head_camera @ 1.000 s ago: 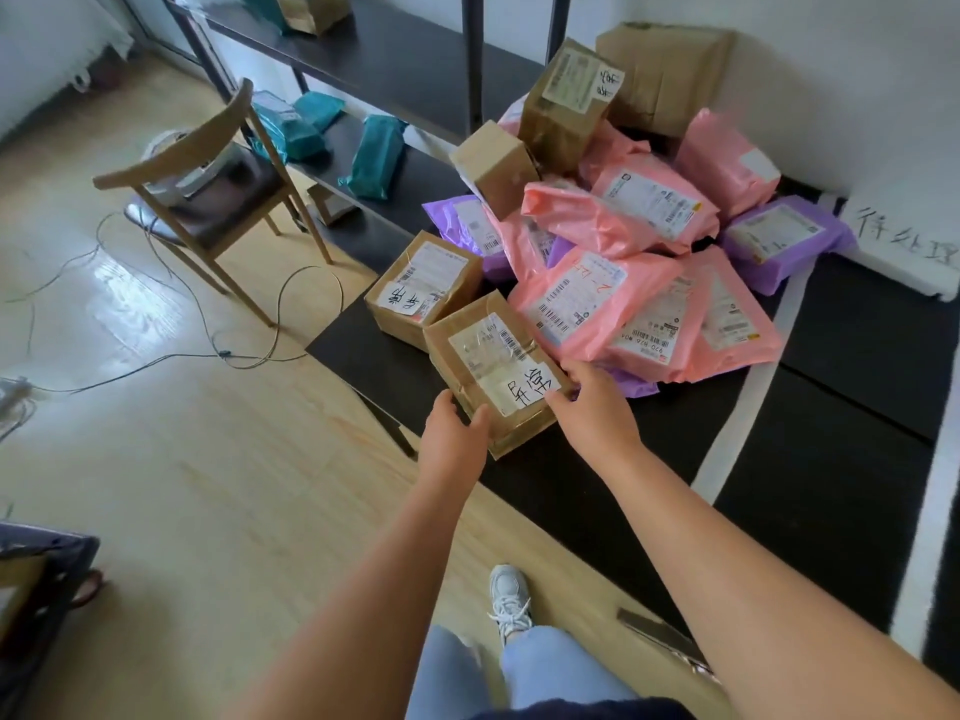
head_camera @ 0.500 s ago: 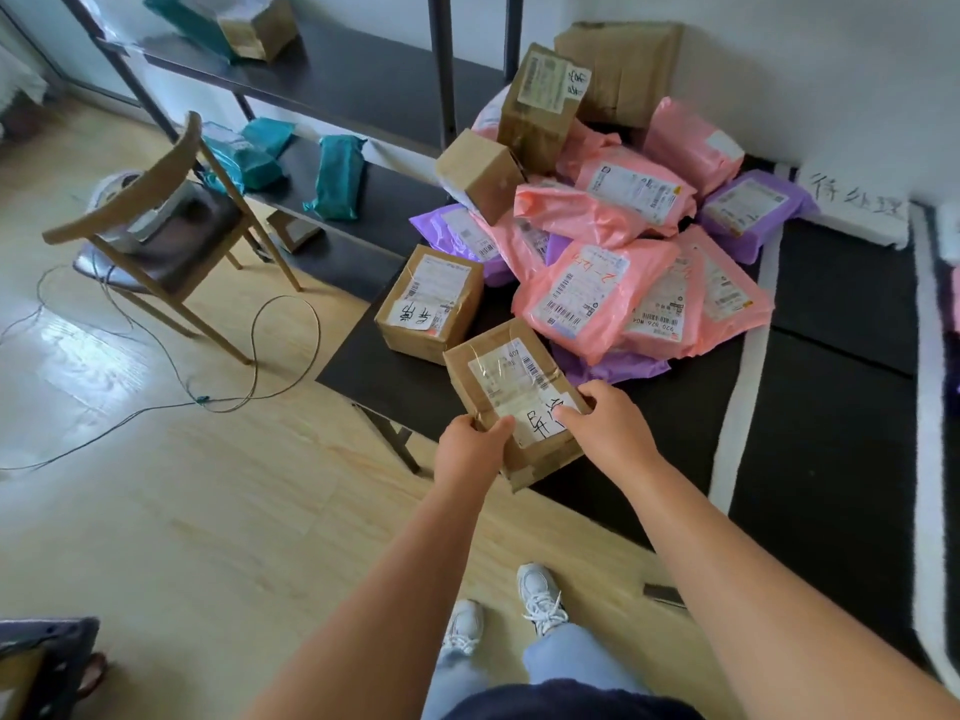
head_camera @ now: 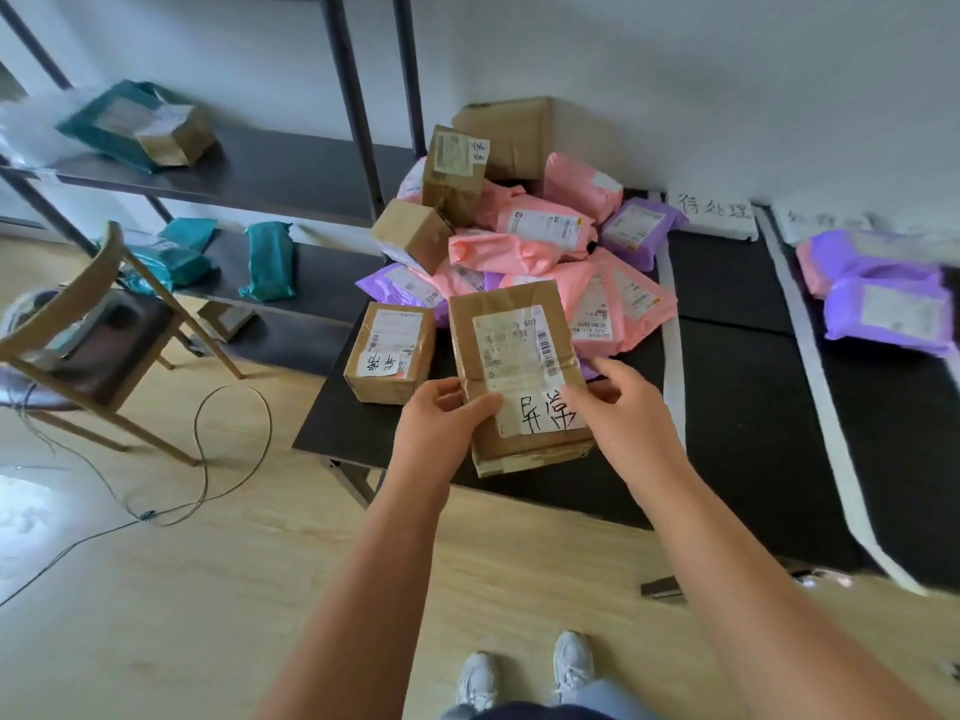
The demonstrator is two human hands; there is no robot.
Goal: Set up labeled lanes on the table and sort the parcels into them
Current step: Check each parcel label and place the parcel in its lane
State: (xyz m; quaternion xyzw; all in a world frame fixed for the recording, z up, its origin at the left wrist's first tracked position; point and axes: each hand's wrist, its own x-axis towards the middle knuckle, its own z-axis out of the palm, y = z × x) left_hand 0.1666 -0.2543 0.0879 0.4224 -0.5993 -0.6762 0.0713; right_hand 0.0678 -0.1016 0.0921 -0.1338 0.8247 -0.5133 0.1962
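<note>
Grip tight: L hand [head_camera: 441, 433], R hand [head_camera: 623, 423] either side of brown box [head_camera: 514, 345], near end.

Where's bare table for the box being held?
Middle lane, between the white tape strips, is bare up to its far label. Also the near left corner, beside the held box. Crowded: parcel pile across the far left; purple mailers in the right lane.
</note>
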